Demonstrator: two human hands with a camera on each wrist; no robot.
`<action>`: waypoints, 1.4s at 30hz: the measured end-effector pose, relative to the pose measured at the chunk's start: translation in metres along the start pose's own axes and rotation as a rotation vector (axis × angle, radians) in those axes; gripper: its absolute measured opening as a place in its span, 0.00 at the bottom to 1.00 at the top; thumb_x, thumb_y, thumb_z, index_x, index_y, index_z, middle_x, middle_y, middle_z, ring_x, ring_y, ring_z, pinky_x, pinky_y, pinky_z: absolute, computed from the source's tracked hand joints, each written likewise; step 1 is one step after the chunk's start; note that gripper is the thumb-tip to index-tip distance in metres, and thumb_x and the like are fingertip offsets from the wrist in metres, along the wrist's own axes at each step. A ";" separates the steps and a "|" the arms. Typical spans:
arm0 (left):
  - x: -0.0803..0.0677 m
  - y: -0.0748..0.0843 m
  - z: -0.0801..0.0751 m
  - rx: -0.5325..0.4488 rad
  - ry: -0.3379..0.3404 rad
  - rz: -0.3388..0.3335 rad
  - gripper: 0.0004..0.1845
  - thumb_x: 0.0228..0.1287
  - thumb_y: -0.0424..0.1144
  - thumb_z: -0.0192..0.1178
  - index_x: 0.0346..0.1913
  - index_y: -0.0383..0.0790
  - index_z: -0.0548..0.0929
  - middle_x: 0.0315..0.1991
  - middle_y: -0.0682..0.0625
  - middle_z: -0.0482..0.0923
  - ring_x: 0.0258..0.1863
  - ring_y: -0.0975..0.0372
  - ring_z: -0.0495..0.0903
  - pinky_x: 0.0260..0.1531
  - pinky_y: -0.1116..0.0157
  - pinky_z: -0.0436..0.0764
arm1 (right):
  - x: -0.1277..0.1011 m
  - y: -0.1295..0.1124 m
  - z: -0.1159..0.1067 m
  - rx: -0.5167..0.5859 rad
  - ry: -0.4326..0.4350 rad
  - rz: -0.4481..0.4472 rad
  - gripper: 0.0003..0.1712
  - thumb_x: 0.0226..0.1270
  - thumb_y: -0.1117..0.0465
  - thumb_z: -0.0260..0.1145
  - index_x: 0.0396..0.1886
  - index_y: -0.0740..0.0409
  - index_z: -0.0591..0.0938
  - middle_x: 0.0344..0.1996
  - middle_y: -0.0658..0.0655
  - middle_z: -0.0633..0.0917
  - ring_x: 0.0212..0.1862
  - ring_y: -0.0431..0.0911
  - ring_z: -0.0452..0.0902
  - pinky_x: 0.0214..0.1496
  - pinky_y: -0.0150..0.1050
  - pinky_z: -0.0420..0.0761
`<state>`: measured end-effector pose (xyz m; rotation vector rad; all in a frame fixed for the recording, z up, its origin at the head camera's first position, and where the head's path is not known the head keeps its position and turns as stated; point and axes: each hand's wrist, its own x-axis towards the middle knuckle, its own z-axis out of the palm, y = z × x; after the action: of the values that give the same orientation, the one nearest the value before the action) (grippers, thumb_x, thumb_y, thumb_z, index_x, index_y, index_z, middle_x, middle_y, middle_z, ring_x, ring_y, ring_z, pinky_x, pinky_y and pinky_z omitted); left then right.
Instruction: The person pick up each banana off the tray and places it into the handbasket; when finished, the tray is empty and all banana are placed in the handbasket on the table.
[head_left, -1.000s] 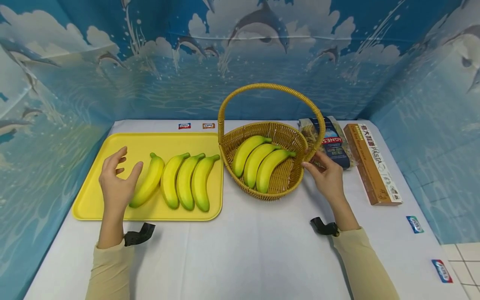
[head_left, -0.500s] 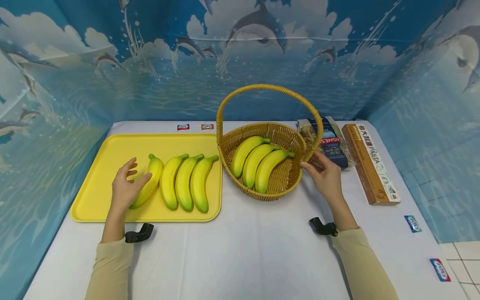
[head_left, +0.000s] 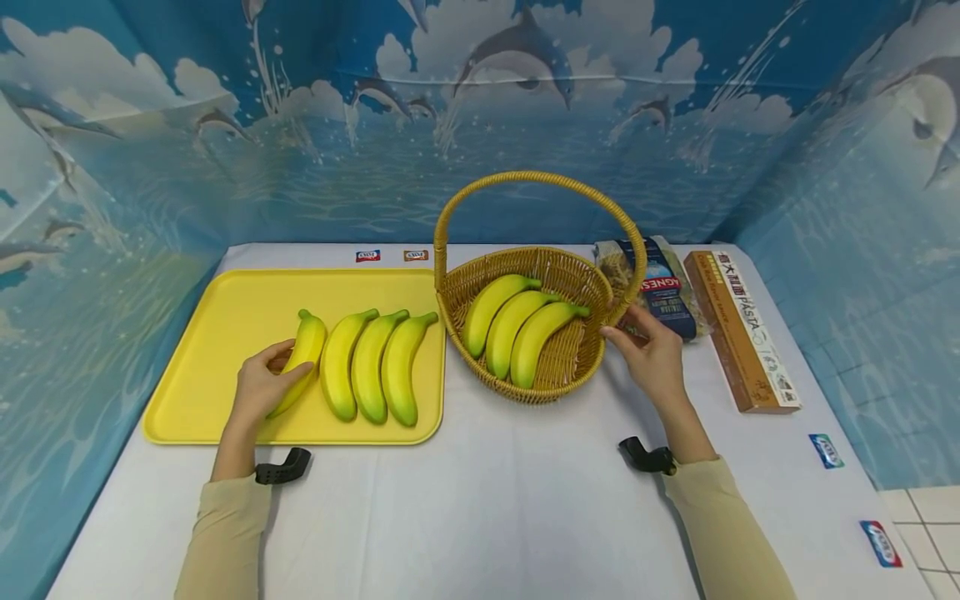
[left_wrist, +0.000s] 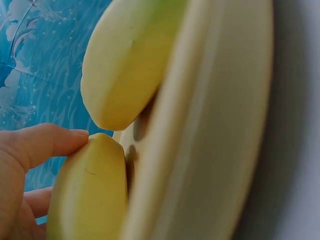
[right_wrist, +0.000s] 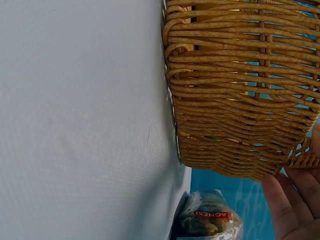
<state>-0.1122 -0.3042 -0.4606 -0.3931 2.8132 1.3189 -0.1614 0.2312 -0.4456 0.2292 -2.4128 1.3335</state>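
On the yellow tray [head_left: 217,333], my left hand [head_left: 258,387] grips the leftmost banana [head_left: 307,340], thumb on its right side and fingers on its left. The left wrist view shows the thumb [left_wrist: 55,142] against that banana's yellow skin. Three more bananas [head_left: 369,367] lie side by side to its right. My right hand [head_left: 654,358] holds the right rim of a wicker basket [head_left: 573,362] by the foot of its handle. Inside the basket, three bananas [head_left: 513,329] lean together. In the right wrist view, fingertips [right_wrist: 274,192] rest at the basket's woven wall.
Behind my right hand lies a clear and blue bag of pasta [head_left: 663,287]. A brown and white pasta box [head_left: 742,333] stands to its right. Small packets lie along the back edge and the right side of the white tablecloth [head_left: 510,500]. A dolphin-print curtain [head_left: 337,183] encloses the table.
My left hand has moved right and down onto the leftmost banana, and its fingers have closed around it. The right hand keeps its hold on the basket.
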 end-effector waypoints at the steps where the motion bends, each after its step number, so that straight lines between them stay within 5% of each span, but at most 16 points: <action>1: 0.000 0.000 0.000 0.004 0.003 0.000 0.37 0.65 0.50 0.63 0.71 0.32 0.66 0.63 0.31 0.70 0.60 0.42 0.70 0.58 0.48 0.71 | 0.000 0.000 0.000 -0.002 -0.001 0.002 0.25 0.63 0.61 0.70 0.61 0.60 0.80 0.52 0.64 0.85 0.48 0.19 0.72 0.45 0.15 0.75; 7: -0.001 0.004 -0.001 0.007 0.033 0.011 0.36 0.65 0.49 0.63 0.71 0.33 0.67 0.63 0.31 0.71 0.59 0.41 0.71 0.56 0.49 0.73 | 0.000 -0.001 0.000 0.000 0.000 0.005 0.25 0.63 0.61 0.70 0.61 0.60 0.80 0.52 0.64 0.85 0.48 0.19 0.72 0.45 0.15 0.75; 13: -0.006 0.025 -0.004 -0.013 0.092 0.052 0.34 0.64 0.48 0.64 0.69 0.35 0.70 0.61 0.34 0.73 0.55 0.45 0.71 0.46 0.63 0.72 | 0.001 -0.001 0.000 0.019 -0.002 0.000 0.26 0.62 0.62 0.70 0.61 0.59 0.80 0.53 0.62 0.85 0.48 0.19 0.73 0.45 0.15 0.75; 22: -0.021 0.093 0.010 -0.033 0.127 0.310 0.32 0.60 0.41 0.68 0.66 0.34 0.74 0.57 0.37 0.78 0.48 0.49 0.77 0.41 0.72 0.73 | 0.000 -0.002 -0.001 0.012 0.001 -0.002 0.26 0.61 0.63 0.71 0.61 0.58 0.80 0.53 0.63 0.85 0.48 0.17 0.72 0.44 0.15 0.75; 32: -0.046 0.185 0.062 -0.025 -0.082 0.579 0.32 0.56 0.42 0.72 0.64 0.37 0.77 0.52 0.43 0.81 0.45 0.54 0.80 0.39 0.58 0.82 | 0.002 0.000 -0.001 0.002 0.005 -0.005 0.26 0.61 0.62 0.71 0.61 0.58 0.80 0.52 0.61 0.85 0.52 0.37 0.80 0.45 0.16 0.75; 38: -0.047 0.228 0.105 0.046 -0.185 0.673 0.31 0.59 0.47 0.68 0.64 0.38 0.77 0.54 0.44 0.80 0.41 0.56 0.80 0.39 0.61 0.80 | 0.003 0.000 -0.001 0.011 0.008 -0.015 0.25 0.62 0.63 0.70 0.60 0.60 0.80 0.51 0.63 0.85 0.48 0.21 0.74 0.44 0.15 0.75; 42: -0.043 0.247 0.131 0.097 -0.233 0.673 0.32 0.60 0.48 0.68 0.66 0.41 0.76 0.54 0.46 0.80 0.44 0.58 0.80 0.39 0.63 0.79 | 0.002 0.001 -0.001 0.014 0.005 -0.019 0.25 0.62 0.63 0.70 0.60 0.61 0.80 0.50 0.64 0.85 0.47 0.21 0.74 0.44 0.15 0.75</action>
<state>-0.1398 -0.0437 -0.3538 0.7242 2.8802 1.1742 -0.1637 0.2324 -0.4451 0.2525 -2.3919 1.3416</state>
